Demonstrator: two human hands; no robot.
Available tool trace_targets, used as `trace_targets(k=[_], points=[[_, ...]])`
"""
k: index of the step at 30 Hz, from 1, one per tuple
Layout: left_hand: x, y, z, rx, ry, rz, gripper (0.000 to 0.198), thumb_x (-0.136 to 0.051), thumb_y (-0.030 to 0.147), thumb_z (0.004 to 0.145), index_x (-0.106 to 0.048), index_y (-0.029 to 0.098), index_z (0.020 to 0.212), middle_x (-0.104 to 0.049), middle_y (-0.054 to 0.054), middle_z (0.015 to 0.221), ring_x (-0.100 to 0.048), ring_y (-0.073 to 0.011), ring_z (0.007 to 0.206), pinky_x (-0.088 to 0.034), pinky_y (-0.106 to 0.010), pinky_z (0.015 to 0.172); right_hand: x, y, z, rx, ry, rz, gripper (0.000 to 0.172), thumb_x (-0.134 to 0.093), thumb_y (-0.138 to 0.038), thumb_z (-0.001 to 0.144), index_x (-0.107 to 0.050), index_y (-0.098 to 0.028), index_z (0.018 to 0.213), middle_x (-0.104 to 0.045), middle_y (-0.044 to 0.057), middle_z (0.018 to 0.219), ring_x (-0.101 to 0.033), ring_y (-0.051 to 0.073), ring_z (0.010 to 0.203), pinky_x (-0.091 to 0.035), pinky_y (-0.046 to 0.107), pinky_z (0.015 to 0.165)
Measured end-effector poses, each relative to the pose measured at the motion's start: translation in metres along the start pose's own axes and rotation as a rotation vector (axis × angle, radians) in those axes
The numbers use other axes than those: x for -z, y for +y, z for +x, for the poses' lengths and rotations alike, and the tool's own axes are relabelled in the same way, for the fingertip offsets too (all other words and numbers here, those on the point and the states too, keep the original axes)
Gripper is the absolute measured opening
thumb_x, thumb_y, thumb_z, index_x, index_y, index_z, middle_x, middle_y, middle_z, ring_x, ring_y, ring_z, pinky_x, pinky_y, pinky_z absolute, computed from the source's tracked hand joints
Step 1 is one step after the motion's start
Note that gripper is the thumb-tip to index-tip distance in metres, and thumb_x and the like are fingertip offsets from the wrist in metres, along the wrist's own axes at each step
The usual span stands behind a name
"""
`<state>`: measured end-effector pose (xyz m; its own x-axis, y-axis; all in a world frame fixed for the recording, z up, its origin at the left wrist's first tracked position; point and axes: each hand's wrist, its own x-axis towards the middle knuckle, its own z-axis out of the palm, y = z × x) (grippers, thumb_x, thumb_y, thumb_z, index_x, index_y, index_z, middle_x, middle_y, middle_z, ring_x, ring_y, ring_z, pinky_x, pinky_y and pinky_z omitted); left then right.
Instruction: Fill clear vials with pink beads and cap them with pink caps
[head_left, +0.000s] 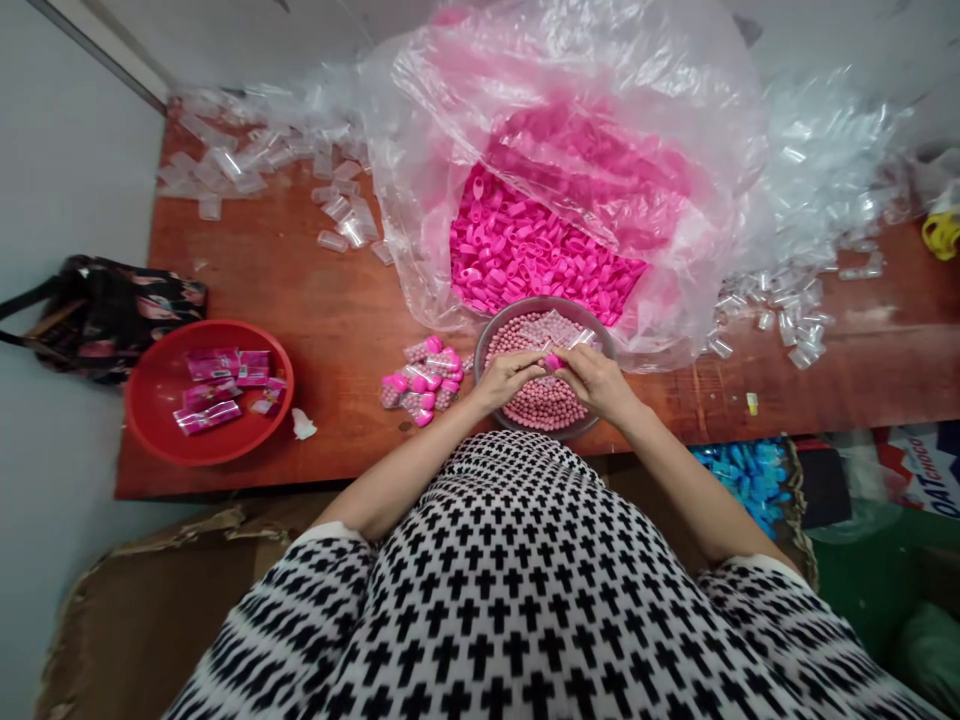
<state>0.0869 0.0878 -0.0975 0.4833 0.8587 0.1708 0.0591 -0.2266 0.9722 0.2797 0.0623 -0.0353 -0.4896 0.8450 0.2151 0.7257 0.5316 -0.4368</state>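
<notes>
Both hands meet over a grey bowl (481, 335) of small pink beads (529, 412). Between their fingertips is a bright pink plastic cap (553, 361). My left hand (508, 380) pinches it from the left, and my right hand (598, 382) closes round it from the right. Whether a clear tube is joined to the cap is hidden by the fingers. Clear plastic tubes (582, 340) lie on the beads just beyond my fingers. Left of the bowl rests a pile of bead-filled tubes with pink caps (426, 380).
Behind the bowl lies a large clear bag (412, 230) of pink caps (525, 250). Loose clear tubes spread at the back left (225, 165) and right (806, 320). A red basin (150, 420) with pink packets and a dark floral bag (97, 310) occupy the left.
</notes>
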Motion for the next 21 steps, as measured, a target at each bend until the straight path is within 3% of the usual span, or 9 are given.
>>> trace_targets(k=[5, 8, 12, 16, 18, 21], points=[[0.004, 0.009, 0.003, -0.157, -0.067, 0.156, 0.029, -0.054, 0.036, 0.087, -0.069, 0.017, 0.103, -0.072, -0.008, 0.097, -0.067, -0.0166, 0.089, -0.05, -0.027, 0.083, 0.006, -0.013, -0.006, 0.014, -0.038, -0.114, 0.032, -0.039, -0.029, 0.094, -0.058, -0.012, 0.113, -0.058, 0.01, 0.079, -0.053, 0.021, 0.073, -0.046, 0.033, 0.068], [0.003, 0.015, 0.004, -0.167, -0.088, 0.193, 0.029, -0.054, 0.036, 0.086, -0.069, 0.019, 0.104, -0.072, -0.008, 0.097, -0.067, -0.0169, 0.09, -0.05, -0.028, 0.083, 0.007, -0.015, -0.006, -0.065, -0.046, -0.033, 0.031, -0.042, -0.031, 0.093, -0.061, -0.014, 0.111, -0.059, 0.011, 0.08, -0.055, 0.021, 0.075, -0.047, 0.035, 0.071], [0.0, 0.021, 0.005, 0.005, -0.021, -0.015, 0.033, -0.056, 0.04, 0.084, -0.069, 0.017, 0.105, -0.071, -0.008, 0.103, -0.066, -0.019, 0.095, -0.05, -0.031, 0.087, 0.013, -0.013, -0.001, -0.261, 0.027, 0.378, 0.031, -0.056, -0.041, 0.085, -0.064, -0.022, 0.108, -0.065, 0.009, 0.092, -0.06, 0.021, 0.086, -0.048, 0.038, 0.083], [0.002, 0.024, 0.003, 0.218, 0.169, -0.255, 0.048, -0.06, 0.047, 0.08, -0.065, 0.014, 0.113, -0.069, -0.009, 0.11, -0.065, -0.0226, 0.096, -0.052, -0.035, 0.084, 0.016, -0.01, 0.001, -0.501, 0.04, 1.058, 0.053, -0.069, -0.053, 0.07, -0.061, -0.025, 0.115, -0.068, 0.005, 0.102, -0.064, 0.022, 0.091, -0.048, 0.043, 0.089], [0.006, 0.025, 0.001, 0.239, 0.202, -0.263, 0.05, -0.062, 0.048, 0.078, -0.066, 0.013, 0.112, -0.069, -0.009, 0.11, -0.064, -0.0237, 0.098, -0.051, -0.037, 0.086, 0.013, -0.008, 0.0, -0.587, 0.027, 1.258, 0.056, -0.076, -0.052, 0.062, -0.064, -0.025, 0.11, -0.069, 0.004, 0.097, -0.066, 0.021, 0.088, -0.047, 0.044, 0.09], [0.01, 0.028, 0.0, 0.158, 0.146, -0.17, 0.04, -0.062, 0.045, 0.079, -0.07, 0.016, 0.106, -0.07, -0.008, 0.107, -0.064, -0.0223, 0.097, -0.049, -0.037, 0.09, 0.005, -0.004, 0.001, -0.677, 0.074, 1.325, 0.051, -0.081, -0.051, 0.054, -0.068, -0.022, 0.094, -0.069, 0.004, 0.093, -0.065, 0.021, 0.086, -0.048, 0.043, 0.09]])
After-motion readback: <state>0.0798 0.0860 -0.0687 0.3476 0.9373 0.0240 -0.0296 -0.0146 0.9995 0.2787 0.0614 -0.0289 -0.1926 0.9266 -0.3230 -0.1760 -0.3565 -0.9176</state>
